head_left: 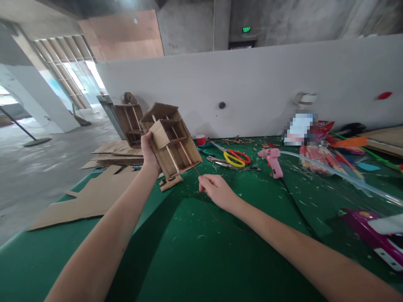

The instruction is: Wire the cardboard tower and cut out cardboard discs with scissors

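A small cardboard structure (pixel 181 161) with shelves and thin wooden sticks is held up, tilted, by my left hand (pixel 150 155), which grips its left side. My right hand (pixel 215 189) is pinched on a thin red string (pixel 211 213) just below the structure's lower right corner. From the structure the string passes through my fingers and trails across the green table towards my right forearm. Beneath the structure lies a small cardboard piece (pixel 171 183) with dark markings.
Scissors with yellow and red handles (pixel 234 159), a red spool (pixel 200 139) and a pink glue gun (pixel 272 161) lie on the green table (pixel 201 260). Cut cardboard sheets (pixel 88 195) and another cardboard structure (pixel 129 123) are at left. A purple device (pixel 362 226) sits right.
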### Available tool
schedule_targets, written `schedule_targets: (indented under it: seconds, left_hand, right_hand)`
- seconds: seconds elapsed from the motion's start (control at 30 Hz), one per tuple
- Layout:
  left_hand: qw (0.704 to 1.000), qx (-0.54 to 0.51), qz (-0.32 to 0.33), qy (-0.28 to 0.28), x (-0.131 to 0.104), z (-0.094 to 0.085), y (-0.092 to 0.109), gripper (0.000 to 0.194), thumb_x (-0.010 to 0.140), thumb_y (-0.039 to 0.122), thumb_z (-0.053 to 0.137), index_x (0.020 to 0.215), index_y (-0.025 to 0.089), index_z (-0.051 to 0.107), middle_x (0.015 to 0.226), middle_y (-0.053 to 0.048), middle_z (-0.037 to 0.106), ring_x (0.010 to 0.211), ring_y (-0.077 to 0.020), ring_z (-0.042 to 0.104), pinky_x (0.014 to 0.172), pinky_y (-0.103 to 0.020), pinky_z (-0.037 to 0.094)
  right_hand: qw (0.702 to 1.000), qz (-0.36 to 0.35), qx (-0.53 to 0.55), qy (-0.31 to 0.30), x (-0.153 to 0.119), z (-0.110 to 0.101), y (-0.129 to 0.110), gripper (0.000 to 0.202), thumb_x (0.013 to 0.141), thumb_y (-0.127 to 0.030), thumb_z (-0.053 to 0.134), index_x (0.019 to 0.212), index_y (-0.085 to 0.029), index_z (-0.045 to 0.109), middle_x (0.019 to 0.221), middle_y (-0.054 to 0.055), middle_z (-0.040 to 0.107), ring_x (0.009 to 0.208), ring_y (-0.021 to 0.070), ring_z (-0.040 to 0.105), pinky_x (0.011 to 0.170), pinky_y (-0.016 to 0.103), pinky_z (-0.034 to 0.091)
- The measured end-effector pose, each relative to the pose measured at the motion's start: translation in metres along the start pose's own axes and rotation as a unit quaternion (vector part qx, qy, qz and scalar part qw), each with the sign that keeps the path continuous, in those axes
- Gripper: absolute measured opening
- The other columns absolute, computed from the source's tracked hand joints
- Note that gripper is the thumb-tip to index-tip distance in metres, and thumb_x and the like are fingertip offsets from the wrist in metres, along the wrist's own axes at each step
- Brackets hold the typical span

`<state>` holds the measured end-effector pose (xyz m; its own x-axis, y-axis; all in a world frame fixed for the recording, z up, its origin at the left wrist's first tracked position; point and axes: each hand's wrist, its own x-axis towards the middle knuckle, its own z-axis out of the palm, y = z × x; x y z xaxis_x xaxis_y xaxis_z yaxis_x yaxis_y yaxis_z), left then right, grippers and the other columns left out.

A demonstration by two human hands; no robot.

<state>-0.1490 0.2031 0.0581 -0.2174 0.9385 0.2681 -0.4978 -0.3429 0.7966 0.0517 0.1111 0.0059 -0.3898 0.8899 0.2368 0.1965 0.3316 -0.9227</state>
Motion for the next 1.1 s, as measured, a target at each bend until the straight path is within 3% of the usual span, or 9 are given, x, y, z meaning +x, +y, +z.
schedule_targets:
  seconds: [0.2,0.43,0.6,0.77,0.97,1.1]
  left_hand:
    - [0.998,-0.046,0.009,-0.040,-0.003,0.003,-0.003,0.051,0.077,0.061,0.048,0.102,0.020,0.065,0.090,-0.006,0.073,0.097,-0.0269,0.067,0.082,-0.038,0.058]
    - [0.995,-0.089,-0.023,0.041,-0.004,0.007,-0.008,0.049,0.077,0.057,0.050,0.097,0.016,0.067,0.082,-0.009,0.071,0.098,-0.0294,0.066,0.086,-0.039,0.055]
    - [0.993,-0.099,-0.044,0.044,-0.004,0.011,-0.009,0.060,0.077,0.065,0.044,0.103,0.015,0.066,0.089,-0.012,0.070,0.098,-0.0321,0.065,0.086,-0.045,0.054]
    - [0.987,-0.134,-0.059,0.066,-0.001,0.008,-0.009,0.060,0.081,0.065,0.038,0.104,0.015,0.064,0.091,-0.012,0.070,0.099,-0.0295,0.065,0.091,-0.044,0.051]
    - [0.984,-0.145,-0.065,0.074,0.001,0.009,-0.009,0.063,0.082,0.064,0.033,0.103,0.013,0.063,0.090,-0.013,0.070,0.098,-0.0289,0.065,0.092,-0.044,0.050]
    - [0.984,-0.150,-0.066,0.072,0.001,0.010,-0.005,0.063,0.080,0.066,0.036,0.102,0.013,0.064,0.091,-0.013,0.070,0.100,-0.0289,0.064,0.090,-0.043,0.051]
  right_hand:
    - [1.000,0.010,0.015,-0.002,0.001,0.001,0.006,0.039,0.092,-0.036,0.041,0.058,-0.019,0.049,0.046,-0.007,0.034,0.041,0.0079,0.029,0.045,0.024,0.023]
    - [0.996,0.057,0.061,0.012,0.010,-0.005,0.018,0.038,0.090,-0.040,0.043,0.062,-0.018,0.055,0.045,-0.005,0.046,0.038,0.0074,0.037,0.041,0.022,0.026]
    - [0.990,0.079,0.110,0.033,0.014,-0.010,0.018,0.038,0.086,-0.047,0.044,0.064,-0.018,0.054,0.046,-0.004,0.048,0.035,0.0062,0.035,0.037,0.021,0.023]
    - [0.987,0.090,0.133,0.026,0.013,-0.009,0.015,0.040,0.085,-0.051,0.039,0.068,-0.018,0.053,0.049,-0.004,0.047,0.035,0.0062,0.034,0.037,0.021,0.022]
    - [0.993,0.085,0.080,-0.023,0.011,-0.005,0.014,0.036,0.089,-0.044,0.035,0.070,-0.019,0.052,0.054,-0.004,0.046,0.038,0.0071,0.034,0.038,0.022,0.024]
    - [0.998,0.035,-0.021,-0.048,0.009,-0.008,0.019,0.034,0.090,-0.038,0.041,0.069,-0.018,0.058,0.056,-0.003,0.048,0.044,0.0085,0.039,0.046,0.024,0.029]
